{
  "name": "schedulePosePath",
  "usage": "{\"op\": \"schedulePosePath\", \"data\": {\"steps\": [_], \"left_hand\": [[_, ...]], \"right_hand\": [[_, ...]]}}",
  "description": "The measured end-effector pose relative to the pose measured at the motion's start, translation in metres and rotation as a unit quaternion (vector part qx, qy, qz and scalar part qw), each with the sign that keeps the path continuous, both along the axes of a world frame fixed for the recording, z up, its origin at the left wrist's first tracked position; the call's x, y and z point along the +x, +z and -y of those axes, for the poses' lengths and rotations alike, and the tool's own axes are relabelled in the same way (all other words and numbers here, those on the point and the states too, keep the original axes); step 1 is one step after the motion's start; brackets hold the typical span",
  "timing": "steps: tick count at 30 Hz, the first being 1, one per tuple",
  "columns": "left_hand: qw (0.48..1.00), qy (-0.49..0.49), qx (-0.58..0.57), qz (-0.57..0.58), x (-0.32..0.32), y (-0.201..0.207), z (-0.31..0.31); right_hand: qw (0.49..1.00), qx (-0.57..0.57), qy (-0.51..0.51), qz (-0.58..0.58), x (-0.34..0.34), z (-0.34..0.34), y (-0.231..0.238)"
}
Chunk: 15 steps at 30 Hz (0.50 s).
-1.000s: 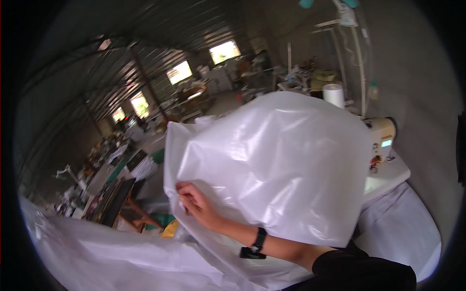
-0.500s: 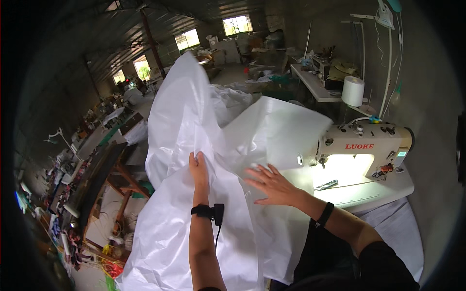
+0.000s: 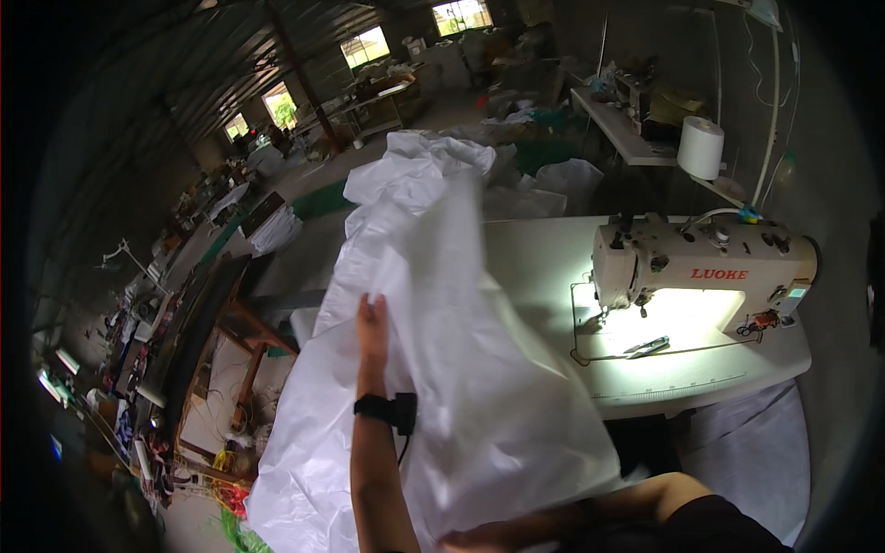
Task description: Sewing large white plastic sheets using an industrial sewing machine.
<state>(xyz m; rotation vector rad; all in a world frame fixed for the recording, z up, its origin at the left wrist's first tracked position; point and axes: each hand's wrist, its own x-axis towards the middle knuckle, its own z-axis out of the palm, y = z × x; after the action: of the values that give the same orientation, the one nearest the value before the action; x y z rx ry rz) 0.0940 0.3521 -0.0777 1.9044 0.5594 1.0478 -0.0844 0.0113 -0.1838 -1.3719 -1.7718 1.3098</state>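
Note:
A large sheet of shiny white plastic point(image 3: 516, 405) drapes over the table's left side and down over my lap, creased and partly blurred. My left hand point(image 3: 371, 330) is closed on a fold of it near the middle, its thumb and a fingertip showing above the fold. Low at the bottom edge, my right hand point(image 3: 484, 536) is smeared by motion beside the lower part of the sheet, and its fingers cannot be made out. Right of the sheet stands a white sewing machine point(image 3: 710, 267) with its lamp lit. Small thread snips point(image 3: 649, 347) lie on its bed.
A white thread cone point(image 3: 701, 147) stands behind the machine. More white sheeting point(image 3: 415, 170) is bunched on the far side. To the left is a wooden-legged bench point(image 3: 247, 336), with cluttered goods beyond. Pale fabric point(image 3: 751, 452) hangs below the machine table's right front.
My right hand has swung from the sheet's middle down to the bottom edge. The raised sheet has dropped and shifted left, uncovering the table by the needle. My left hand keeps its hold.

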Motion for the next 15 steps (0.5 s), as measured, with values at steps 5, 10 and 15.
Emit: {"op": "schedulePosePath", "data": {"steps": [5, 10, 15], "left_hand": [[0.984, 0.051, 0.104, -0.134, -0.02, -0.069, 0.034], [0.924, -0.115, -0.326, 0.163, -0.05, -0.054, 0.026], [0.921, -0.133, -0.297, 0.215, -0.136, 0.021, 0.037]], "right_hand": [[0.855, 0.327, -0.292, 0.277, 0.126, 0.076, 0.095], [0.764, 0.156, -0.248, 0.575, 0.153, 0.078, 0.107], [0.874, 0.151, -0.096, 0.451, 0.093, 0.079, 0.042]]}}
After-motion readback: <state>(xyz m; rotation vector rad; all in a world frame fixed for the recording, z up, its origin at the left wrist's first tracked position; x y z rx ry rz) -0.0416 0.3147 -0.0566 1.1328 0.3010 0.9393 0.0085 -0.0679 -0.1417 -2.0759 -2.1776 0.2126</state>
